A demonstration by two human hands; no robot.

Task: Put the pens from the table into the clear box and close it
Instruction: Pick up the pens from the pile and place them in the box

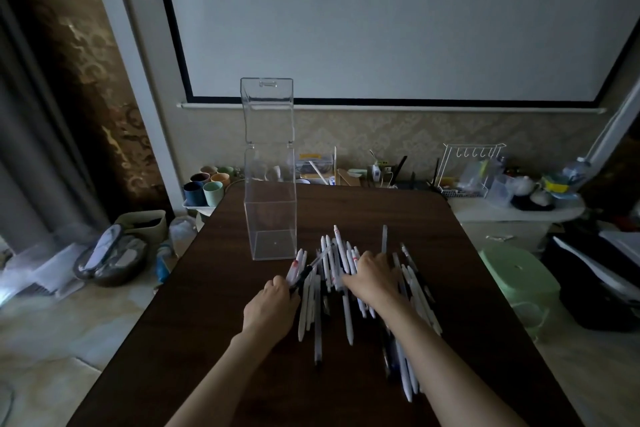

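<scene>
Both hands on pens (341, 282), clear box (270, 204) open

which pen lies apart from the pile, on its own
The thin pale grey pen at the far right of the pile, past the right hand. It points straight away from the person, with bare table around it.

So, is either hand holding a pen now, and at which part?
The left hand pinches a dark pen near its lower end. The right hand lies flat on the pens; whether it grips any cannot be told.
</scene>
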